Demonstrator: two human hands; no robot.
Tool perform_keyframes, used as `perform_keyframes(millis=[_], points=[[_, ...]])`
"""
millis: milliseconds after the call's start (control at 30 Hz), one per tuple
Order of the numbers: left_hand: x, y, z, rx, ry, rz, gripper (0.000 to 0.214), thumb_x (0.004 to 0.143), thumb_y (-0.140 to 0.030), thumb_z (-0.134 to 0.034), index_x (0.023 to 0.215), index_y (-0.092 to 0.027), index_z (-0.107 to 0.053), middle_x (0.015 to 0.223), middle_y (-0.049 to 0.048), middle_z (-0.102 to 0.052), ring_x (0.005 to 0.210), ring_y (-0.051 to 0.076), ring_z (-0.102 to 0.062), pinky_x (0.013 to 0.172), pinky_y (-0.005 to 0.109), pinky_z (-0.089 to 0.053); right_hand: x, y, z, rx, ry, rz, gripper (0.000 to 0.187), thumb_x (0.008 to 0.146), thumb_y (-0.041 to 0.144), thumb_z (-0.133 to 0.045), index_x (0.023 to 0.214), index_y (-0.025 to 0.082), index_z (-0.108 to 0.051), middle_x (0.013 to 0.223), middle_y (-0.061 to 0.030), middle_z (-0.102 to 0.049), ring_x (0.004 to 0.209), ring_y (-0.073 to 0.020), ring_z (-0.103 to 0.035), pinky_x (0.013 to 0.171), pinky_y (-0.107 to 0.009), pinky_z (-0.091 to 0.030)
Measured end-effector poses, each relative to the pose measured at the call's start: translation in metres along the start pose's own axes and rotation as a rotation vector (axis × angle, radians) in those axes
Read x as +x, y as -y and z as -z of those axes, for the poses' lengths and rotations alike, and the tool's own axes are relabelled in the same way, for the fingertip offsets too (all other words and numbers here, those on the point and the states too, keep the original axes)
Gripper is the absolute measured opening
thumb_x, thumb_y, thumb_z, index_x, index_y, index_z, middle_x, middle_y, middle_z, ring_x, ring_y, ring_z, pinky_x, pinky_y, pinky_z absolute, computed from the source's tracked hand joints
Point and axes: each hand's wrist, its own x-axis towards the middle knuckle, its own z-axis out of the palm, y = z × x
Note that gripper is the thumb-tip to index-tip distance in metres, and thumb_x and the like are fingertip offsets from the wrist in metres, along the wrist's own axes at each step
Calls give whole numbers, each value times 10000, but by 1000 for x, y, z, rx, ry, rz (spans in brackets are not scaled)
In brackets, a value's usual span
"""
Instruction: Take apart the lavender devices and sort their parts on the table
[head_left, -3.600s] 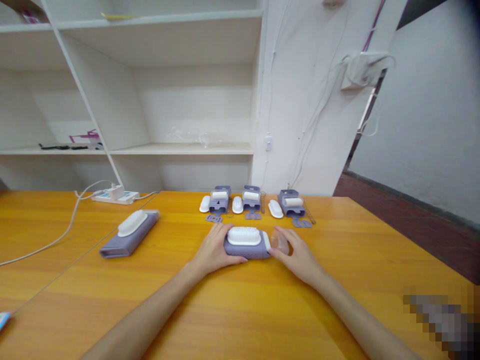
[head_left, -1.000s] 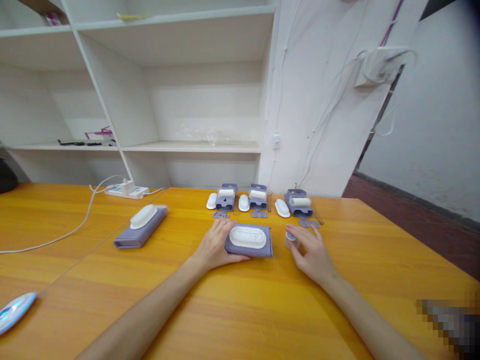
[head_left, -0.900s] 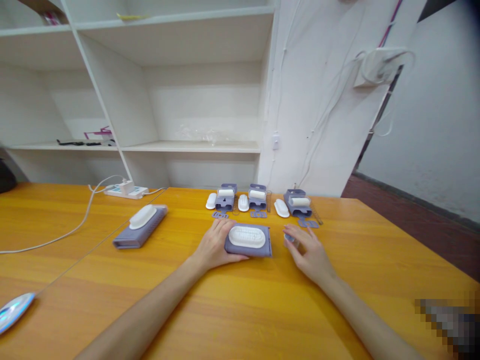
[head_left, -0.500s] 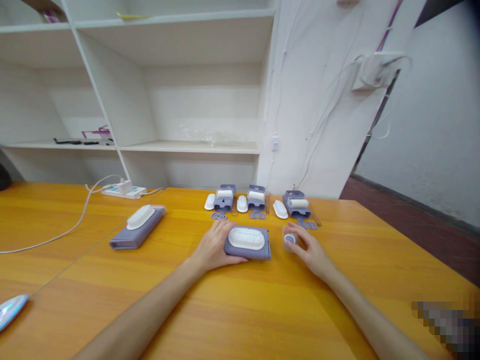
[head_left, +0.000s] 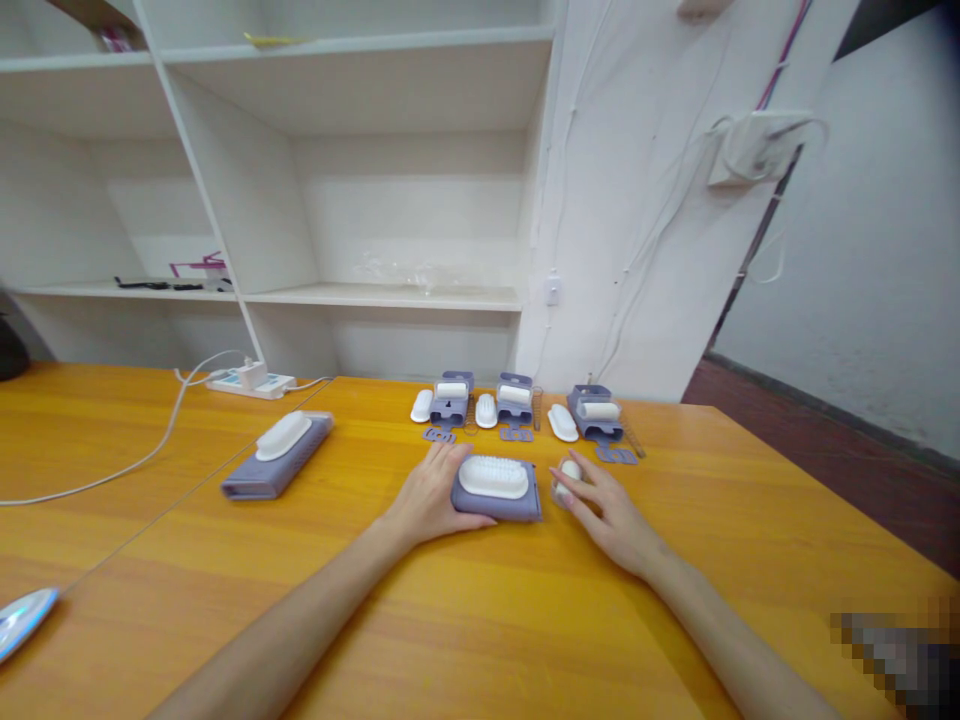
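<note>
My left hand [head_left: 429,497] is wrapped round the left end of a purple-grey plastic case [head_left: 496,512] on the table. On top of that case sits a white oval piece with bristle-like bumps [head_left: 493,477]. Just right of the case, my right hand [head_left: 613,515] grips a small white roll [head_left: 571,470] between thumb and fingers; the fingers cover much of it. The roll's end is close to the case's right end, and I cannot tell whether they touch.
Behind my hands stand three opened purple cases [head_left: 514,400] with white rollers, oval white pieces [head_left: 562,422], springs [head_left: 537,408] and flat purple parts [head_left: 616,456]. Another case with a white oval top [head_left: 279,460] lies left. A power strip [head_left: 251,381] and white cable are at the back left.
My right hand has shifted slightly left and turned the roll, bringing it nearer the case. My left hand keeps its hold on the case.
</note>
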Motion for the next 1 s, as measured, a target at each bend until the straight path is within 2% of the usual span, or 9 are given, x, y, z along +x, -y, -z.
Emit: perform_keyframes(millis=[100,200,300,400,533,667,767,867,1000], points=[[0,-1,-1,11,9,8,889,606,-629,-698,1280,-182,-329,1198,127,-496,1113,297,-466,952,446,-424,-2,10,2,-165,-107,81,462,884,401,-484,1330,279,-473,1444,-101,-355,1311,-299,-341,1063,-558,-262],[1,-5,-1,56,16,12,847,619,-647,-674,1253,-178,-366,1161,123,-521,1072,300,-486,920,450,-437,-4,31,4,-215,-172,174,600,856,405,-529,1400,224,-354,1438,-111,-360,1334,-282,-300,1101,-550,-195],[3,-8,0,96,33,13,790,637,-665,-646,1213,-179,-411,1109,116,-545,1030,303,-502,887,457,-444,-6,57,-2,-201,-92,238,684,842,411,-545,1435,215,-266,1460,-94,-329,1353,-266,-265,1118,-516,-194],[3,-9,1,57,68,-13,772,653,-662,-639,1220,-190,-412,1122,109,-554,1038,292,-510,896,445,-444,-7,73,-14,-169,-29,212,762,834,404,-549,1460,179,-177,1481,-109,-287,1362,-269,-244,1115,-503,-221],[2,-9,3,-94,113,-47,732,675,-590,-675,1239,-214,-397,1171,91,-547,1073,257,-514,916,397,-447,-5,74,-24,-133,-68,144,821,803,414,-588,1458,173,-157,1433,-133,-365,1325,-304,-307,1092,-566,-219],[4,-11,9,-182,118,-67,710,688,-522,-694,1252,-215,-390,1203,94,-532,1107,251,-501,954,395,-424,-5,67,-18,-39,-88,105,805,772,370,-632,1435,174,-220,1317,-139,-482,1218,-294,-432,1037,-505,-343],[5,-14,13,-200,110,-82,645,752,-415,-643,1294,-209,-359,1246,104,-503,1152,247,-475,1007,406,-378,-7,68,-11,-19,-101,122,798,749,391,-663,1415,194,-270,1262,-129,-524,1172,-300,-466,1029,-512,-343],[4,-20,9,-193,89,3,657,758,-432,-624,1309,-202,-348,1251,118,-495,1153,260,-473,1003,426,-376,-8,73,-10,-14,-102,146,817,733,412,-677,1412,202,-276,1311,-130,-492,1216,-315,-429,1056,-542,-290],[1,-36,-8,-182,13,226,864,645,-595,-676,1323,-191,-325,1305,135,-450,1200,310,-432,1007,480,-358,-11,85,-13,18,-30,170,885,716,391,-686,1439,233,-201,1332,-108,-482,1218,-300,-445,1096,-574,-195]])
